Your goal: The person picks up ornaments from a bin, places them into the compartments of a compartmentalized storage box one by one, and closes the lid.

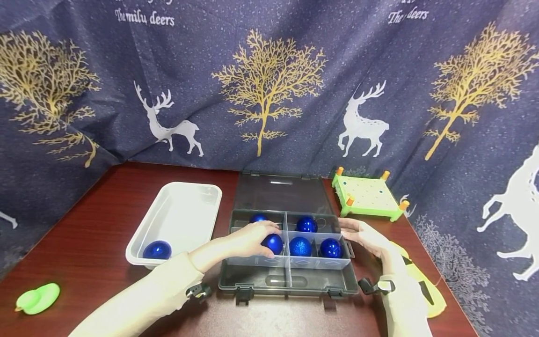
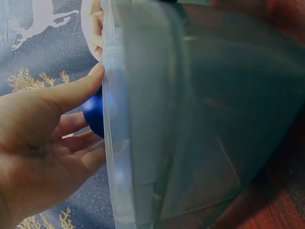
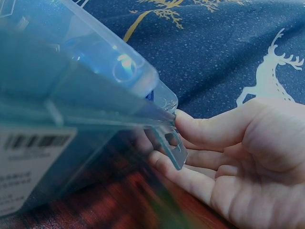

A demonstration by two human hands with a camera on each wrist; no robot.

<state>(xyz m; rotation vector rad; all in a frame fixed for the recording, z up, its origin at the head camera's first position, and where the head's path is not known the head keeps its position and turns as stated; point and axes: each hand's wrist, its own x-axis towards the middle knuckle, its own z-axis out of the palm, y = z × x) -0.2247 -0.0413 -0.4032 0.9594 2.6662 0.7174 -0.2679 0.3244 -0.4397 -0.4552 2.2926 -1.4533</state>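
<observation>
Near left corner of table [image 1: 92,271]: green duck [image 1: 42,297]. Right edge: yellow item [image 1: 433,295], partly behind sleeve. Mid near edge: open divided case [image 1: 320,280]. Left hand [image 1: 252,239] clamped on blue ball [image 1: 274,244], middle row, just left of centre divider. Right of divider: sparkly ball [image 1: 300,246], glossy ball [image 1: 331,248]. Right hand [image 1: 370,238] clamped on case's right edge. Towards left edge: white tray [image 1: 185,206]. Far right corner: green stand [image 1: 370,189].
</observation>
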